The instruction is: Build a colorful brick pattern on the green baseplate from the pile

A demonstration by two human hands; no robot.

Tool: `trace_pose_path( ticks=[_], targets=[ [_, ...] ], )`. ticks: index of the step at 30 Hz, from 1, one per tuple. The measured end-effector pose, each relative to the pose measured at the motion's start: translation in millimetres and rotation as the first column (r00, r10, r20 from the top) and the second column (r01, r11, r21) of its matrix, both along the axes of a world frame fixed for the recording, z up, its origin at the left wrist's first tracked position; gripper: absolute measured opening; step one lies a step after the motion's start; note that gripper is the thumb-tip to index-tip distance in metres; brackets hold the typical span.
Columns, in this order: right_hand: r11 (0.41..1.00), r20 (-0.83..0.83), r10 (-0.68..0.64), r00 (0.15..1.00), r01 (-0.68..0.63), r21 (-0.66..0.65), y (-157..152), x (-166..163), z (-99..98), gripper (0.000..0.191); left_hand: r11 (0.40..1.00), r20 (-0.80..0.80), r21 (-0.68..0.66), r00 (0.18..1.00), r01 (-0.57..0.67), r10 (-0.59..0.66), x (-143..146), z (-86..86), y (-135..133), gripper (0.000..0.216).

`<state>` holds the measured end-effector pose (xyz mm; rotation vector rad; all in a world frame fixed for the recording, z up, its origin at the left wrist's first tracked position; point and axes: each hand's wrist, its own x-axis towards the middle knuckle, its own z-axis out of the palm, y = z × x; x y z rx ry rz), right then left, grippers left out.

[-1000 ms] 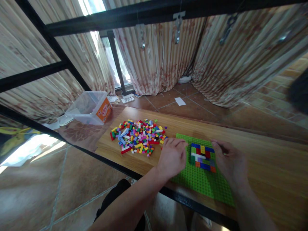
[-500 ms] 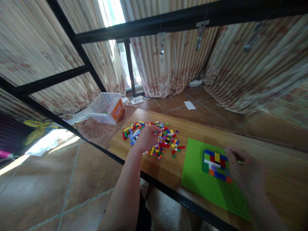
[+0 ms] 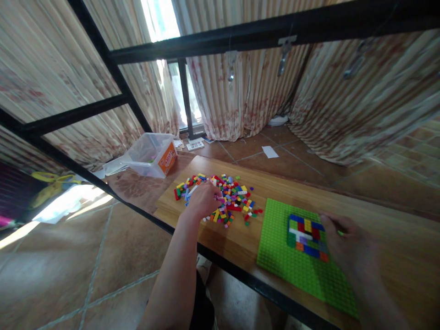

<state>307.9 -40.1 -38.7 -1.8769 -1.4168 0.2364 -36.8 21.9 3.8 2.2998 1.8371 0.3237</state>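
Viewing through the head camera, I saw the left hand (image 3: 202, 199) lowered onto the near-left part of the loose brick pile (image 3: 231, 192), knuckles up and fingers curled down among the pieces. I could not tell whether the fingers were pinched on a brick or merely resting on the heap. The right hand (image 3: 347, 243) lay on the right side of the green baseplate (image 3: 292, 268), touching the right edge of the brick panel (image 3: 305, 233) pressed onto it. Its fingers were bent, and whether they held anything was hidden from me.

The pile sat at the far-left of the wooden surface (image 3: 395, 215), with the baseplate near and to its right, well apart from most loose pieces. I judged the step in hand to be sorting through the heap for a piece while the plate was steadied. The bricks lay touching and overlapping, so lifting one alone would call for a fine fingertip pinch.

Left of the pile, beyond the surface's end, lay a clear plastic box (image 3: 146, 153) with an orange label (image 3: 167, 158). Its print was too small to read. A white slip (image 3: 270, 151) lay on the floor tiles, and no writing was legible on it.
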Motion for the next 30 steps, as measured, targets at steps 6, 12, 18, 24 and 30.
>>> trace_pose_path(
  ticks=[6,12,18,24,30],
  targets=[
    [0.999,0.013,0.032,0.999,-0.032,0.024,1,3,-3.1,0.029,1.0,0.06,-0.006,0.998,0.018,-0.017,4,-1.2,0,0.016],
    [0.999,-0.007,0.029,1.0,-0.029,0.019,0,1,-3.5,0.03,0.998,0.141,0.025,0.988,0.066,-0.069,12,-1.6,2,0.014],
    [0.997,-0.025,0.028,0.999,-0.026,0.075,3,-7,0.3,0.029,0.973,0.46,-0.048,0.869,0.227,-0.18,23,6.4,0,0.019],
    [0.974,-0.161,0.182,0.97,-0.156,0.164,-1,-20,8.1,0.028,0.907,0.672,-0.092,0.698,0.411,-0.248,66,4.7,-10,0.017],
    [0.949,-0.293,0.304,0.907,-0.262,0.173,-9,-14,16.2,0.018,0.864,0.864,-0.141,0.486,0.484,-0.131,122,-19.3,-28,0.018]
  ],
)
